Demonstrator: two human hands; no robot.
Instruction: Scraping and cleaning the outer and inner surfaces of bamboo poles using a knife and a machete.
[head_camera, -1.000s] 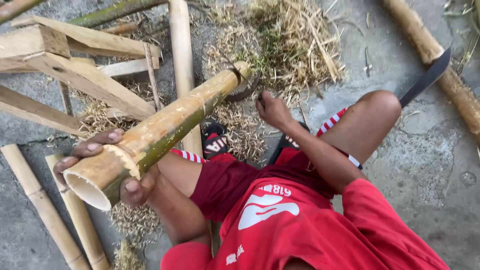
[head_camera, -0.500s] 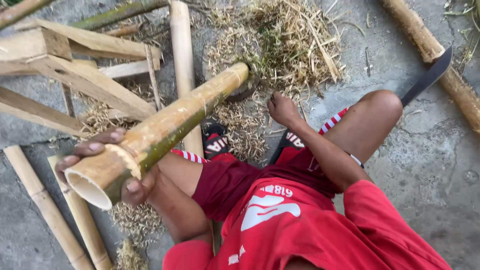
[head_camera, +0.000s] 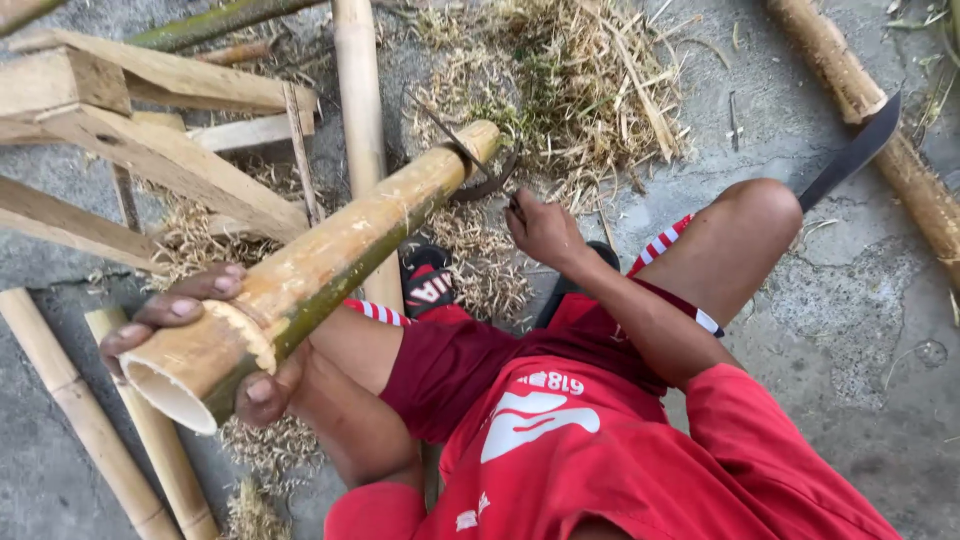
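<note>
Head view. The left hand (head_camera: 190, 335) grips the cut, hollow near end of a thick yellow-green bamboo pole (head_camera: 330, 260), which slants up toward 1 o'clock. At its far end, the right hand (head_camera: 545, 232) is closed around the handle of a curved dark sickle blade (head_camera: 470, 160) hooked over the pole. A long dark machete (head_camera: 850, 150) lies at 2 o'clock beyond the knee; pale bamboo shavings (head_camera: 570, 90) lie at 12 o'clock.

grey concrete floor (head_camera: 850, 330) under bamboo poles (head_camera: 80, 420), shavings (head_camera: 570, 90), a machete (head_camera: 850, 150)
</note>
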